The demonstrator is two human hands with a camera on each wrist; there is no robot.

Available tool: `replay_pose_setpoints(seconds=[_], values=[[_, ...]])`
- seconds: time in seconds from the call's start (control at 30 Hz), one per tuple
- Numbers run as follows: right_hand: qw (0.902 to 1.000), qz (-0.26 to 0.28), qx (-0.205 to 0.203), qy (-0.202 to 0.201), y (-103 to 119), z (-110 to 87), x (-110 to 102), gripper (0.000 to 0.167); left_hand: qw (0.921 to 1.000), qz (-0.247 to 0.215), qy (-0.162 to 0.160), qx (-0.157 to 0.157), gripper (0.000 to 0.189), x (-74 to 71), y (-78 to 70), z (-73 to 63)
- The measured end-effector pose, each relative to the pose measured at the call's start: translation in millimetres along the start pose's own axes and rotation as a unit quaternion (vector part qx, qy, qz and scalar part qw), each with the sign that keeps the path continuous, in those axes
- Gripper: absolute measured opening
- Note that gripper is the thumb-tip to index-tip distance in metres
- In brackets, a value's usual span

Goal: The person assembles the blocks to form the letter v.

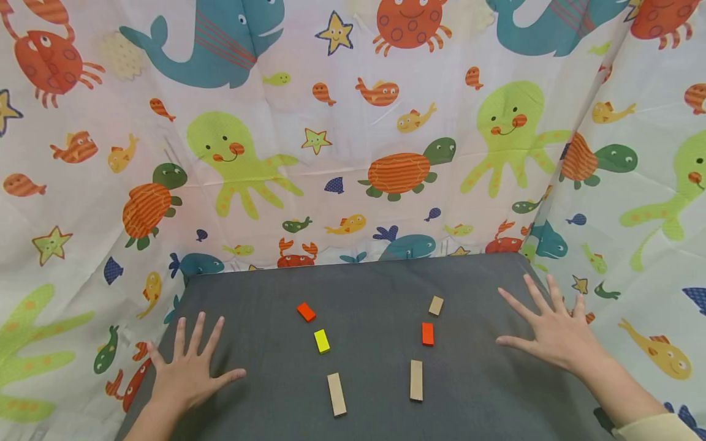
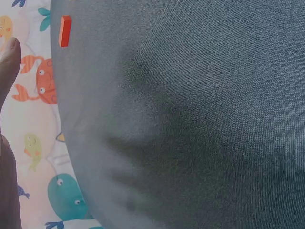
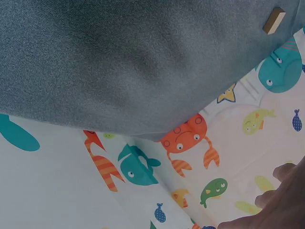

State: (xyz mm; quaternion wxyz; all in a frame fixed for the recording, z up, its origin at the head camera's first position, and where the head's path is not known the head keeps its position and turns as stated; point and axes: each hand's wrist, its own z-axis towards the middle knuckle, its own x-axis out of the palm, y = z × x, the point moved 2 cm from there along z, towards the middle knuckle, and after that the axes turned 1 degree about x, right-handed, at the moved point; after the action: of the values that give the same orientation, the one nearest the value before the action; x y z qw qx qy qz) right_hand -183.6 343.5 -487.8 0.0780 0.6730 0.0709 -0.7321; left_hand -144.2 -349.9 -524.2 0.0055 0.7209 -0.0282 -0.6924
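Note:
My left hand (image 1: 186,372) hovers over the left part of the grey table with its fingers spread, holding nothing. Nearest to it are a long plain wooden block (image 1: 337,395), a yellow block (image 1: 322,341) and a red-orange block (image 1: 306,312), laid in a loose column. On the far right my right hand (image 1: 557,334) is also spread, above the table's right side, and holds nothing. Toward it lie a second long wooden block (image 1: 416,380), another red-orange block (image 1: 427,334) and a short wooden block (image 1: 436,305). Neither hand touches a block.
The dark grey cloth-covered table (image 1: 375,288) runs back to a white curtain (image 1: 342,122) printed with sea animals. This curtain also hangs along the left and right sides. Hand shadows fall on the cloth.

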Motion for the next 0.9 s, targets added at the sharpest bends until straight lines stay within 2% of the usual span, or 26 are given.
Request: replay_pose_setpoints(seconds=[0.33, 0.5, 0.73, 0.9], values=[[0.9998, 0.007, -0.012, -0.011, 4, -2.4, 3, 0.102, 0.9992, -0.027, -0.026, 0.015, 0.119, 6.4, -8.6, 1.0], [0.9998, 0.014, -0.015, -0.009, 9, -1.8, 3, 0.103, 0.9983, -0.044, -0.023, 0.030, 0.117, 9.2, -17.3, 0.3], [0.9984, 0.051, -0.026, -0.003, 19, 2.3, 2, 0.106, 0.9946, -0.084, -0.035, 0.049, 0.114, 10.6, -29.7, 3.7], [0.9975, 0.062, -0.033, 0.000, 26, 7.2, 3, 0.108, 0.9926, -0.104, -0.039, 0.049, 0.114, 10.1, -36.1, 4.9]])
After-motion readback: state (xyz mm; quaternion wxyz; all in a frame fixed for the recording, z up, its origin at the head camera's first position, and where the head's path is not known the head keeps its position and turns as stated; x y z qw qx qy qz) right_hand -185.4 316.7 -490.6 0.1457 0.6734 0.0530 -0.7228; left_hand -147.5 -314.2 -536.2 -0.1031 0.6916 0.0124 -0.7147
